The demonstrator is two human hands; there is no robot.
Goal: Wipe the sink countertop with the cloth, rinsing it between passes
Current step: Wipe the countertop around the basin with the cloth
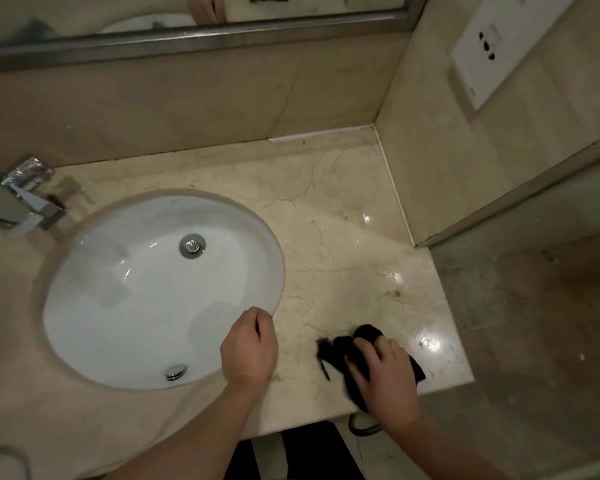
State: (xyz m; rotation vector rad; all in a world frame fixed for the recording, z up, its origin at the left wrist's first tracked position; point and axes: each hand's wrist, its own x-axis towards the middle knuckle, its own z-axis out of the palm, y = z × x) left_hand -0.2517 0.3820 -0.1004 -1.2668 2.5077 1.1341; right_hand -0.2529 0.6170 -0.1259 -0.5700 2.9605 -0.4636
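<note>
Marble, cream and veined, forms the desk (343, 216) where a person's right hand (385, 379) presses a black cloth (343, 351) flat near the front edge, fingers spread over the crumpled fabric, the grip open-palmed on top rather than pinching. Part of the cloth trails out to the left of that hand, toward the sink (146, 306). Just left of the cloth, the left hand (250, 348) rests on the sink's rim, fingers loosely curled and holding nothing. Beyond that hand, the white oval basin shows a chrome drain (192, 246); a chrome faucet (25, 199) stands at its far left. Wet glare marks the marble to the right of the cloth.
</note>
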